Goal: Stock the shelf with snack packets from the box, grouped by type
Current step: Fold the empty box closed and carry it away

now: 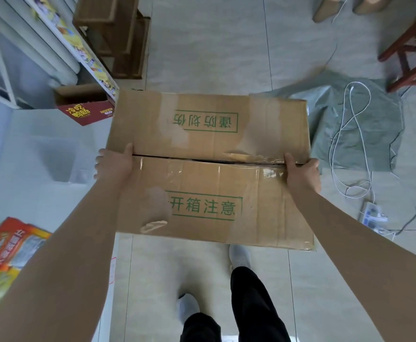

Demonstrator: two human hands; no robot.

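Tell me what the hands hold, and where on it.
The box: the left hand grips its left end and the right hand its right end, thumbs on top at the seam between the flaps.

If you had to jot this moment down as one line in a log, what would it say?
step: holding cardboard box | left hand: grips left end | right hand: grips right end | flaps: closed
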